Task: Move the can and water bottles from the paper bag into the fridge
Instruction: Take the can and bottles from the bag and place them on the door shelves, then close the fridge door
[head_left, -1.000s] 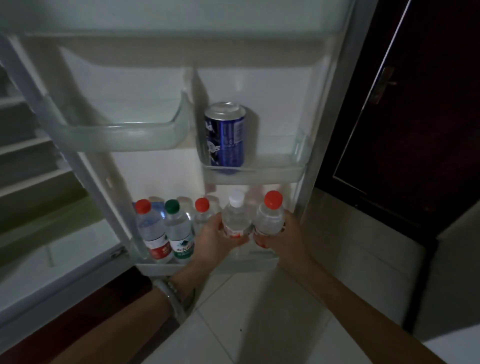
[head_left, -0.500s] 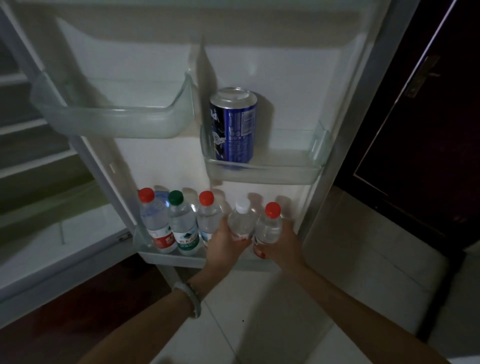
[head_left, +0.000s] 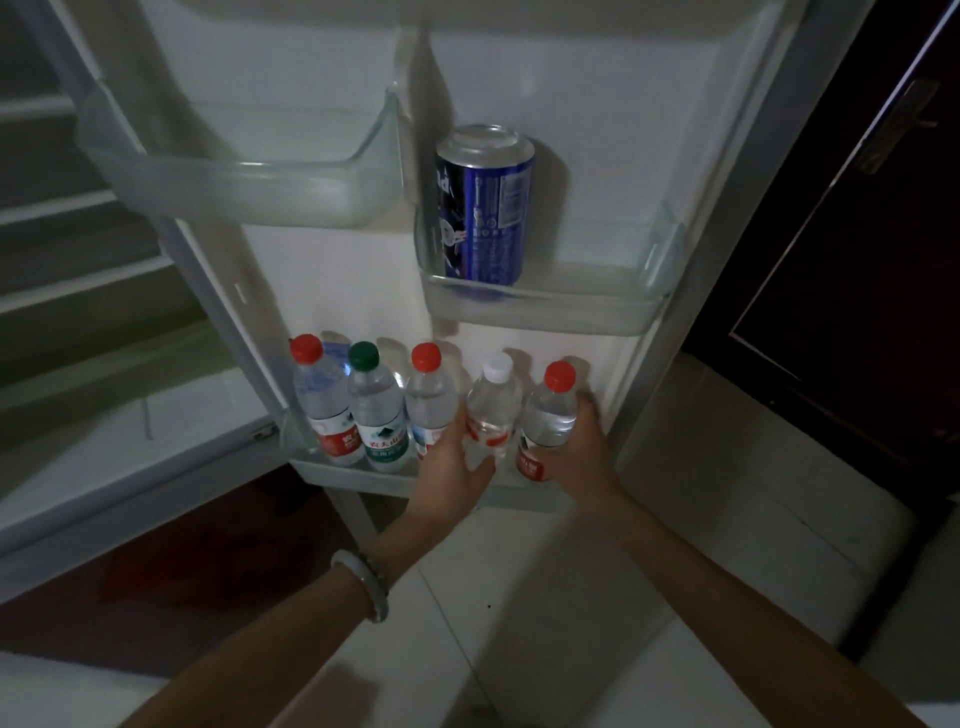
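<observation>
Along the bottom door shelf (head_left: 358, 475) of the open white fridge, we count five clear plastic water bottles in a row. Farthest left on that shelf stands a red-capped bottle (head_left: 324, 410), next to it a green-capped bottle (head_left: 376, 415), then a second red-capped bottle (head_left: 428, 402); all three stand upright and free of our hands. Right of those, our left hand (head_left: 457, 467) is wrapped around the lower body of the white-capped clear bottle (head_left: 493, 410), and our right hand (head_left: 571, 457) grips the last bottle, red-capped with a red label (head_left: 550, 415), from its right side, at the right end of the shelf. Both bottles look upright and seem to be resting in the shelf or very nearly so; their bases are hidden behind the rail and our fingers, so we cannot tell for certain.

Above the bottom shelf, on the small clear bin to the right (head_left: 545, 301), stands the blue and silver drink can (head_left: 485, 208). The larger bin up and to the left (head_left: 244, 192) holds nothing.

We judge the task close to done: can stored, three bottles placed, two being seated. What is left appears to be letting go and pulling both arms back. The paper bag is out of view, so we cannot say whether anything remains in it.

Both forearms reach forward and slightly down toward the shelf, a pale bracelet (head_left: 363, 582) on the left wrist.
</observation>
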